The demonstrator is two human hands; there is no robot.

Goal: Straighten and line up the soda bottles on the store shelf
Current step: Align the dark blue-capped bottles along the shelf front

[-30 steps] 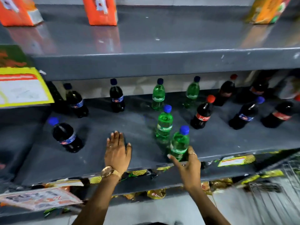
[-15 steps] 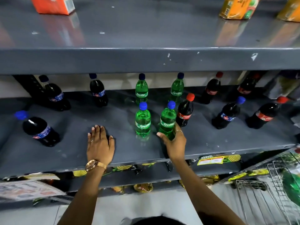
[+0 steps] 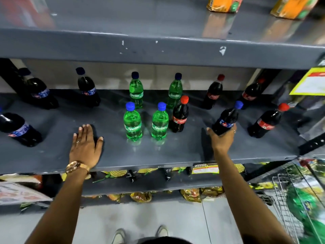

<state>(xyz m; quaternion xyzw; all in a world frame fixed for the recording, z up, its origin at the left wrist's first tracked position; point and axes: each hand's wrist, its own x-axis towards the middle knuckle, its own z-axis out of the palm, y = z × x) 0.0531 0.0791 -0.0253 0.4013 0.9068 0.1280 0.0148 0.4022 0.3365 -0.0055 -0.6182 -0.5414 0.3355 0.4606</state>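
While the left hand point(image 3: 86, 145) lies flat on the grey shelf point(image 3: 175, 152), palm down with its fingers spread and holding nothing, the right hand point(image 3: 222, 138) is wrapped around the lower part of a dark cola bottle with a blue cap point(image 3: 226, 118), which leans to the right. That bottle sits toward the right of the shelf, between a red-capped cola bottle point(image 3: 179, 115) and another red-capped one point(image 3: 266, 121) farther right. Four green bottles stand upright in the middle in two pairs: the front pair point(image 3: 133, 122) point(image 3: 159, 122) (both with blue caps) just ahead of the back pair point(image 3: 136, 91) point(image 3: 175, 92). The nearer red-capped cola stands just beside the front right green bottle. More dark bottles with blue labels point(image 3: 88, 88) point(image 3: 19, 128) stand spaced out on the left. A gold wristwatch point(image 3: 76, 167) is on the left wrist.
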